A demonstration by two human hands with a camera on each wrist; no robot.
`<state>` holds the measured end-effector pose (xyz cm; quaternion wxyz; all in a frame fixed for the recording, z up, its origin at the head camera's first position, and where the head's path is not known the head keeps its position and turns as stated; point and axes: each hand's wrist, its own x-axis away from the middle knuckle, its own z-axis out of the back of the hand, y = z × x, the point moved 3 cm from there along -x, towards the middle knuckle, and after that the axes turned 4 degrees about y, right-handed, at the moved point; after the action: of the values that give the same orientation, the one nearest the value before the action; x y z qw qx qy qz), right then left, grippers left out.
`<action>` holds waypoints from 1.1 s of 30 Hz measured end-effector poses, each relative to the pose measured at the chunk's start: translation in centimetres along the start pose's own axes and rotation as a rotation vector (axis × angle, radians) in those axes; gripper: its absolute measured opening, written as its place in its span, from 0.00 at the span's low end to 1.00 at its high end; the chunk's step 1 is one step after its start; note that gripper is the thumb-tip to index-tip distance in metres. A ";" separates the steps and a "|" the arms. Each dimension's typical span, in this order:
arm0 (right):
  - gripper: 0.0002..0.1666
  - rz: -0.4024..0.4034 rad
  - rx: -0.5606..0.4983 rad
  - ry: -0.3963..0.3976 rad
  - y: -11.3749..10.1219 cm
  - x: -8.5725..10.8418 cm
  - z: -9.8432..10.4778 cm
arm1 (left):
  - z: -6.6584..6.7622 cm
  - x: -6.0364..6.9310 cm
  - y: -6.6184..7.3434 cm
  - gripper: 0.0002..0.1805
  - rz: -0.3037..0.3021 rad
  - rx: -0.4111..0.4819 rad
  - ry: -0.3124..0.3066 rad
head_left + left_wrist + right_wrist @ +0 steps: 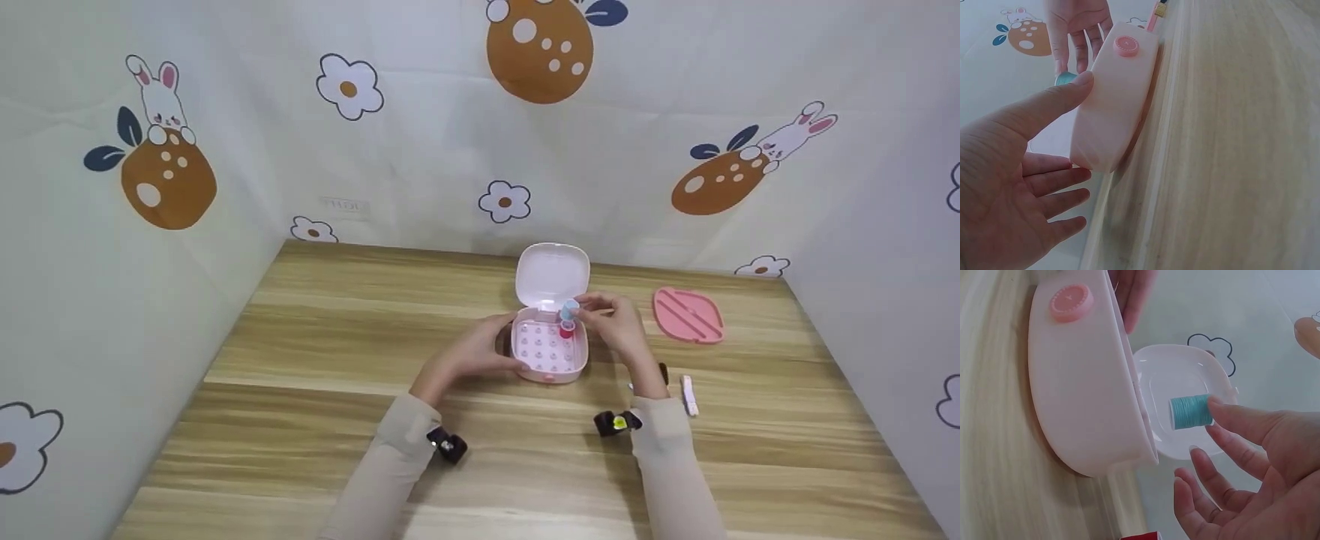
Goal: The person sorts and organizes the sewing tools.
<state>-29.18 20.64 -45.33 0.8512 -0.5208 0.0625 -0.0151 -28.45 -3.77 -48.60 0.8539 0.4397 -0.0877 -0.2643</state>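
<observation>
The bench (337,322) has a flat top with light and dark brown stripes, like wood. A pale pink plastic box with round corners (1081,382) sits flat on it, with its lid up at the back. Off to the right lies a flat pink tray with slanting grooves (688,316). Nearer the front lies a thin white stick (689,396). Beside it, a small dark thing (663,373) is mostly hidden.

A pale pink case (1089,388) of smooth, satin plastic with a glossy lid (1179,371); a spool (1190,412) wound in fine, ridged turquoise thread; a pink plastic-looking tray (673,321); a wood-grained surface (315,330) with soft sheen; creased, matt cloth backdrop (420,150); matt fabric sleeves (379,472)
</observation>
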 end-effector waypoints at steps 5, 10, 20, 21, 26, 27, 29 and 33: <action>0.17 -0.019 0.013 0.003 -0.1 0.1 -0.4 | 0.0 0.1 0.1 0.50 0.026 -0.004 -0.003; 0.17 -0.054 0.003 0.000 -0.1 0.2 -0.8 | 0.0 0.1 0.0 0.50 0.030 0.012 -0.001; 0.18 -0.070 0.027 0.014 0.3 0.2 -1.4 | 0.0 0.2 0.0 0.50 0.016 -0.003 0.006; 0.18 -0.069 0.027 0.010 0.3 0.3 -1.5 | 0.0 0.2 0.0 0.49 0.008 0.007 0.005; 0.18 -0.053 0.020 -0.007 0.3 0.3 -1.8 | 0.0 0.2 0.1 0.49 -0.007 0.040 0.001; 0.18 -0.050 0.019 -0.008 0.3 0.3 -1.9 | 0.0 0.2 0.1 0.49 -0.008 0.040 0.001; 0.17 -0.041 0.021 -0.009 0.4 0.3 -1.9 | 0.0 0.2 0.1 0.50 -0.006 0.029 0.001; 0.17 -0.031 0.028 -0.008 0.5 0.1 -2.1 | 0.0 0.1 0.0 0.50 0.003 0.003 0.003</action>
<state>-29.32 19.04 -46.72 0.8584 -0.5097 0.0508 -0.0273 -28.37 -3.78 -48.62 0.8537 0.4414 -0.0873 -0.2622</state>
